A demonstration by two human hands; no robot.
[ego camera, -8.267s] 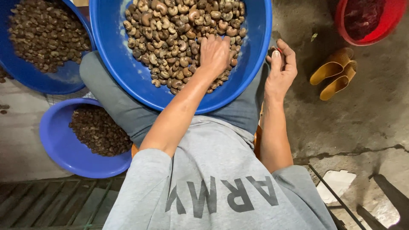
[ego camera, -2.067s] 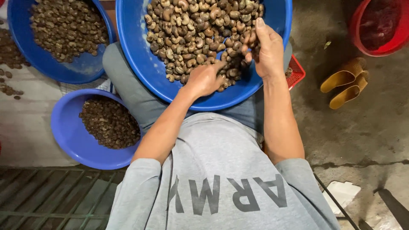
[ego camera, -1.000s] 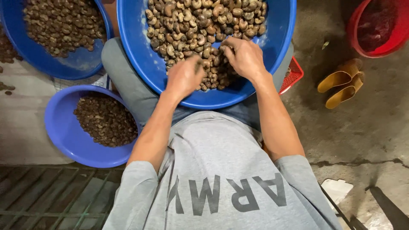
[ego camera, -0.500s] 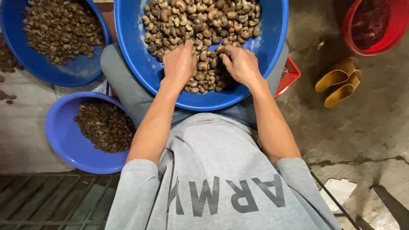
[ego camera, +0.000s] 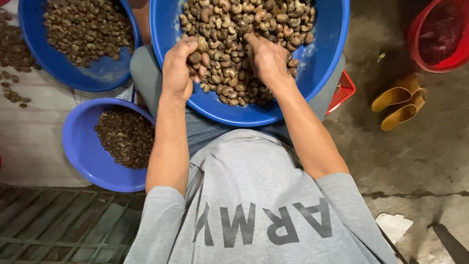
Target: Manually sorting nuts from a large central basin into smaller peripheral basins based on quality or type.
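Over the big blue basin (ego camera: pixel 322 58), left grip (ego camera: pixel 181 68) clutches cashew nuts (ego camera: pixel 229 29); right grip (ego camera: pixel 266 58) spread.

**What sits on our floor**

We see a rough grey concrete floor (ego camera: pixel 415 161), cracked near our right side. On it lie a pair of yellow sandals (ego camera: pixel 400 101), a red tub (ego camera: pixel 415 46) and a red basket (ego camera: pixel 342 90) half hidden. To our left stand two blue bowls of nuts, one large (ego camera: pixel 105 78), one smaller (ego camera: pixel 80 151), with loose nuts (ego camera: pixel 12 90) scattered on a pale sheet (ego camera: pixel 29 142). A metal grate (ego camera: pixel 58 230) lies nearest us.
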